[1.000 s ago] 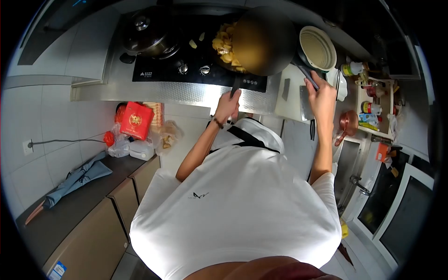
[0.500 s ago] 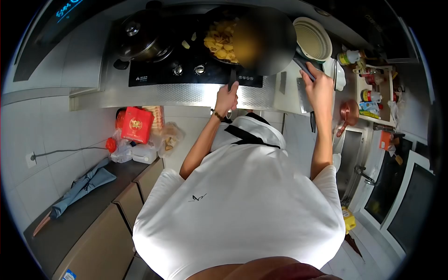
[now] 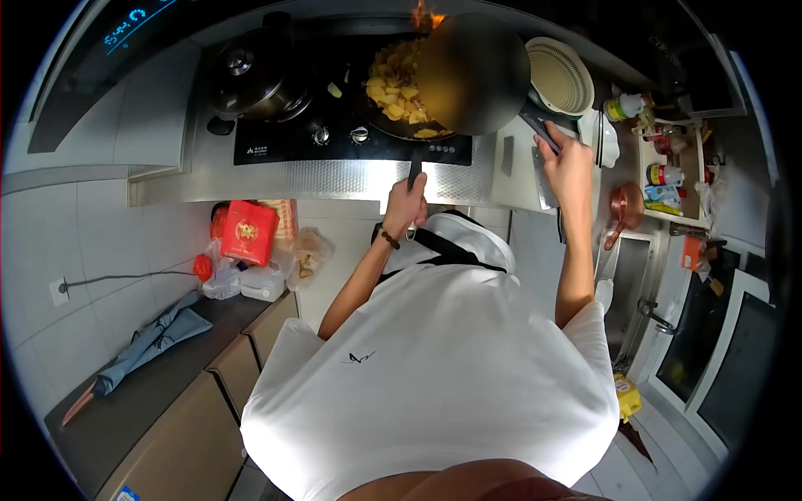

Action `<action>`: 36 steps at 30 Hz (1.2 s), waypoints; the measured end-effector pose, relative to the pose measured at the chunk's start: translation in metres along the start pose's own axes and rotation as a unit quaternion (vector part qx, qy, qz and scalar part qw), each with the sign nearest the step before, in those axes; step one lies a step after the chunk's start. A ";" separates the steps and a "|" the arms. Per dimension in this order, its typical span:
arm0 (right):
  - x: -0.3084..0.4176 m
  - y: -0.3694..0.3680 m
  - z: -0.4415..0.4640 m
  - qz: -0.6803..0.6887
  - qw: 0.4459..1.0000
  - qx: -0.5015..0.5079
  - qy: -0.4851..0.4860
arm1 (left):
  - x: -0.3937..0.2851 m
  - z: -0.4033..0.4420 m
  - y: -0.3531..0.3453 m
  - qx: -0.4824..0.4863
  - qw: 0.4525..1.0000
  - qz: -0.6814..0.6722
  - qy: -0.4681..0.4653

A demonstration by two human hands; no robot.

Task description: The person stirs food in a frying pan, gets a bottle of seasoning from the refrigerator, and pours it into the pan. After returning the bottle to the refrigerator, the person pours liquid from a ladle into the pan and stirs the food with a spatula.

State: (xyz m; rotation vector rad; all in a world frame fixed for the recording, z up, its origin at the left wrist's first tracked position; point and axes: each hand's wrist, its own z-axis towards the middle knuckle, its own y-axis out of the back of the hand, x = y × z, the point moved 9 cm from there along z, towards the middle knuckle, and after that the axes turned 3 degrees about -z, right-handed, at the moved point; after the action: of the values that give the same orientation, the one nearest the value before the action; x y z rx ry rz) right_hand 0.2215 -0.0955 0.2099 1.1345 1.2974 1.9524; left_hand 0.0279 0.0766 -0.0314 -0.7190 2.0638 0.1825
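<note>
Left hand (image 3: 405,202) nearer, frying pan (image 3: 407,130) straight beyond

Its fingers (image 3: 419,184) clasp the handle (image 3: 416,160), long axis crossing the hob's (image 3: 280,152) near edge; right hand (image 3: 571,165) grips a round pan or lid (image 3: 476,75). In the frying pan, toward the hob's right edge, lies sliced food (image 3: 391,88)

A folded blue umbrella (image 3: 153,349) lies on a dark counter (image 3: 159,409). A red package (image 3: 249,232) sits near a white jug (image 3: 262,285). A coppery pot (image 3: 626,206) is near the sink (image 3: 626,288).
</note>
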 end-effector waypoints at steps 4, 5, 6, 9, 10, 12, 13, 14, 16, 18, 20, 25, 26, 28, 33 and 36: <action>-0.002 -0.003 0.000 0.010 1.000 -0.019 0.005 | -0.006 0.031 -0.002 0.015 0.999 -0.018 -0.025; -0.002 -0.004 0.001 0.014 1.000 -0.022 0.010 | 0.001 0.031 0.000 0.006 1.000 -0.013 -0.021; 0.000 -0.002 0.000 0.014 1.000 -0.022 0.011 | 0.002 0.029 0.001 -0.003 1.000 -0.008 -0.020; 0.002 0.001 0.002 0.025 1.000 -0.010 -0.011 | 0.011 -0.002 0.001 -0.007 1.000 0.011 0.011; 0.002 0.002 0.003 0.027 1.000 -0.013 -0.010 | 0.007 0.004 0.001 -0.008 1.000 0.011 0.007; 0.000 -0.001 0.001 0.027 1.000 -0.005 -0.010 | 0.001 0.015 0.002 -0.004 1.000 0.002 -0.027; 0.001 0.001 0.001 0.024 0.999 -0.021 0.002 | -0.005 0.021 0.000 -0.008 0.999 0.003 -0.034; 0.003 0.003 0.002 0.022 0.999 -0.039 0.015 | -0.006 0.029 0.000 -0.006 0.999 -0.012 -0.046; 0.003 0.001 0.003 0.026 0.999 -0.033 0.007 | -0.004 0.028 0.000 -0.007 0.999 -0.039 -0.030; 0.003 0.005 0.004 0.025 0.999 -0.026 0.001 | 0.005 0.008 0.002 -0.011 1.000 0.020 -0.007; 0.004 0.009 0.006 0.015 1.000 -0.026 -0.008 | 0.011 0.008 0.000 0.011 1.000 -0.010 0.002; 0.008 0.005 0.006 -0.004 1.000 -0.019 -0.006 | -0.005 0.028 -0.006 -0.005 0.999 -0.019 -0.036; 0.007 0.004 0.005 -0.003 1.000 -0.020 -0.007 | -0.003 0.032 -0.006 0.004 0.998 -0.053 -0.026; 0.006 0.005 0.006 0.023 0.999 -0.028 0.016 | -0.001 0.009 -0.001 -0.018 1.000 0.009 -0.007; 0.007 0.005 0.007 0.016 1.000 -0.009 -0.005 | 0.007 0.025 -0.003 0.023 0.999 -0.003 -0.022; 0.005 -0.001 0.015 -0.034 0.999 0.021 -0.029 | -0.004 0.040 -0.009 0.029 0.998 -0.039 -0.050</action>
State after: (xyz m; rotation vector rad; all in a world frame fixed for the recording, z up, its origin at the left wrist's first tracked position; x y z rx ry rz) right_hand 0.2315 -0.0840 0.2136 1.1441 1.3351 1.8383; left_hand 0.0636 0.0869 -0.0498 -0.7395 1.9350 0.1106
